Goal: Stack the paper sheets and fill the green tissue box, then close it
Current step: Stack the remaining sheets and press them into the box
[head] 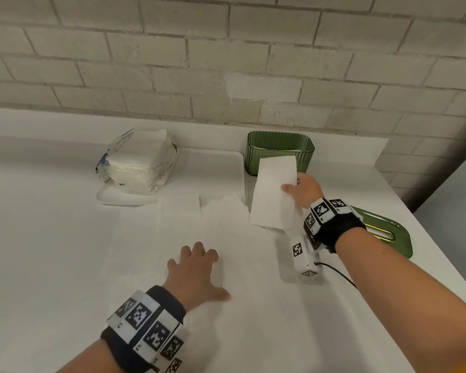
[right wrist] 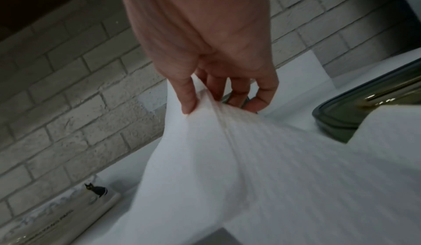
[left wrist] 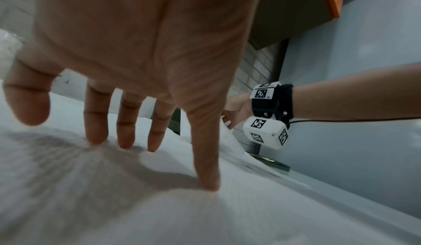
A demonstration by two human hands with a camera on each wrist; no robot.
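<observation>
Presently, one paper sheet [head: 273, 189] is pinched by the right hand [head: 304, 191] before one green tissue box [head: 279, 149]; loose sheets [head: 205, 224] are pressed by the spread left hand [head: 197, 273]. One lid [head: 385, 232] lies apart.

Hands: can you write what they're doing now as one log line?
left hand: presses flat sheets | right hand: fingers pinch lifted sheet | green box: open | lid: off

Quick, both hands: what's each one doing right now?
Left hand: open, fingers spread, pressing on the paper sheets lying on the counter.
Right hand: pinching a lifted paper sheet in front of the green box.
</observation>
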